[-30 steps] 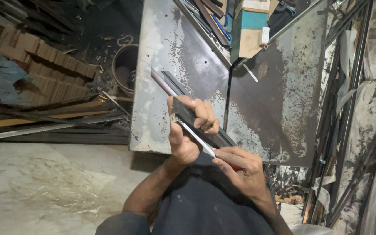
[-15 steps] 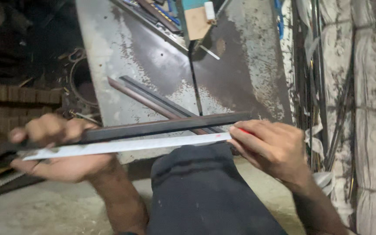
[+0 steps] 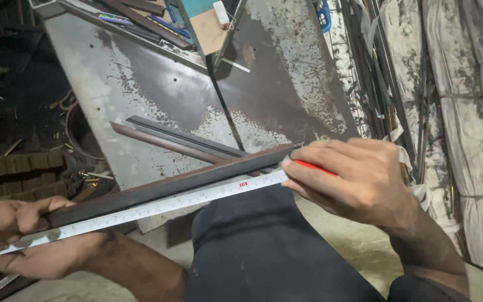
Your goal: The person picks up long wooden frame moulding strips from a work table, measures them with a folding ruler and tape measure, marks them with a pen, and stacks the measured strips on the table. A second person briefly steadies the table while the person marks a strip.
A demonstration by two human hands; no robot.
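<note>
A: Head view. Which way does the bar (image 3: pixel 169 184) run?

B: Its long axis goes from lower left to upper right, rising slightly. A tape (image 3: pixel 141 210) lies just beside it along the lower edge, parallel and touching. Both are held in the air above the person's dark-clothed knee (image 3: pixel 252 251), in front of the bench (image 3: pixel 141 84).

A: Pose of the hands?

B: The left hand (image 3: pixel 23 235) lies palm up at the lower left. Its grip is closed: the fingers curl over the bar's end, with the tape's end across the palm. The right hand (image 3: pixel 359 179) comes in from the right, knuckles up. Its grip is closed around the bar's other end and a red tape case (image 3: pixel 314 166), of which only an edge shows.

A: Change from the earlier frames?

B: One second ago bar and tape pointed away from the person, with the hands close together. Half a second ago they lay nearly level. Now they tilt a little, the right end higher, and the hands remain spread to the two ends.

A: Surroundings?

B: Two strips (image 3: pixel 180 142) lie on the rusty bench. Rods (image 3: pixel 420 112) lean at the right.
</note>
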